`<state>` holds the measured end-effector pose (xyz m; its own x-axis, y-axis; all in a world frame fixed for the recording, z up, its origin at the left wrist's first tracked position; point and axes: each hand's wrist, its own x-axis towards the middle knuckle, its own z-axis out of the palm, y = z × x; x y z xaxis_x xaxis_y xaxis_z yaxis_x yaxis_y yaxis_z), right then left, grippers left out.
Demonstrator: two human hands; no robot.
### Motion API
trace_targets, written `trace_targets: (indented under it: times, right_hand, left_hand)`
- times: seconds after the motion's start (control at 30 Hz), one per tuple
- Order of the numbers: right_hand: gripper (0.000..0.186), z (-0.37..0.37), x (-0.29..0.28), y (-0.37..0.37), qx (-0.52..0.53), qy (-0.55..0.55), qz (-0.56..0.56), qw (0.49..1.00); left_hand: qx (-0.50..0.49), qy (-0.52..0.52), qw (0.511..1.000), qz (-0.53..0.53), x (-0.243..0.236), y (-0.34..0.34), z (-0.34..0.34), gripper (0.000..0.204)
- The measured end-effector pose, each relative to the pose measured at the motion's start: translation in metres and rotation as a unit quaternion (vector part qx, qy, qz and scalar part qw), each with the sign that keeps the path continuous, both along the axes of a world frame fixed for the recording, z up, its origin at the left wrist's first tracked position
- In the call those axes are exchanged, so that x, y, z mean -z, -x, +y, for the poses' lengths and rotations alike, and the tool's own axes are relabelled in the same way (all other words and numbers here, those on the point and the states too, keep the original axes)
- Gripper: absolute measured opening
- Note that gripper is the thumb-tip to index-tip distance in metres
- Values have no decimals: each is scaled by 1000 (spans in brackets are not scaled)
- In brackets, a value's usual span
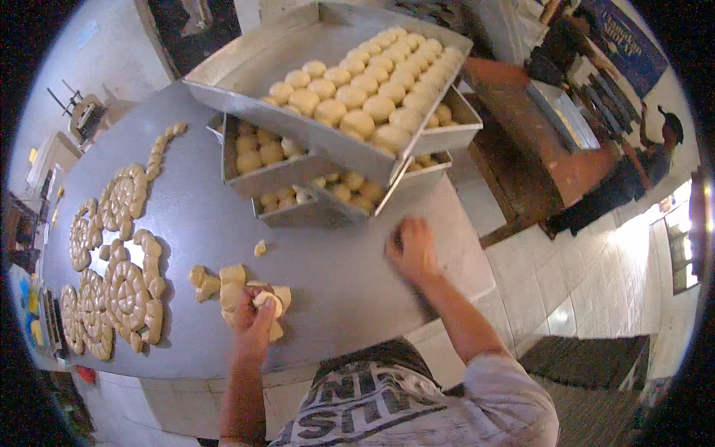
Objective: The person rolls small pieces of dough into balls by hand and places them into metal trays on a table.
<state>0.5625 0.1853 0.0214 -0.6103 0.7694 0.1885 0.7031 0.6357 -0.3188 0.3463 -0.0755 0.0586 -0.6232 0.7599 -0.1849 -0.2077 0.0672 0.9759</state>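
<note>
My left hand (250, 316) grips a small pale dough piece (267, 302) over cut dough slabs (233, 277) on the grey metal table (350, 279). My right hand (410, 249), slightly blurred, has its fingers curled near the table's right side; what they hold, if anything, is hidden. A small scrap (261, 248) and another lump (205, 284) lie beside the slabs. At the left are coils of small dough pieces (123, 294). Stacked, crisscrossed metal trays (253, 71) of round dough balls (357, 123) stand at the table's back, above my hands.
Equipment (86, 112) stands by the left wall. At the right, a person in dark clothing (637, 167) is beside a brown bench (499, 97) with a metal tray (566, 115). A tiled floor (566, 283) and a dark mat (585, 372) lie right of the table.
</note>
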Motion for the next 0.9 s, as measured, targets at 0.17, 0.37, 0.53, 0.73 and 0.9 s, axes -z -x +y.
trace_targets:
  times: [0.17, 0.37, 0.53, 0.73, 0.9]
  right_hand:
    - [29, 24, -44, -87, -16, 172, 119, 978]
    - [36, 127, -220, 10, -193, 284, 611, 714]
    - [24, 202, -300, 138, -156, -18, 599, 785]
    - [29, 185, -274, 169, -214, -56, 323, 920]
    - [20, -4, -231, 92, -514, 1, 265, 816]
  left_hand:
    - [-172, 21, 985, 8, 6, 19, -1, 19]
    - [-214, -3, 977, -5, -40, -17, 15, 22]
    - [-125, 9, 992, 34, -43, -41, 51, 20]
    - [-172, -69, 983, 9, -28, -36, 28, 25]
    - [-7, 0, 998, -64, -29, -57, 25, 38]
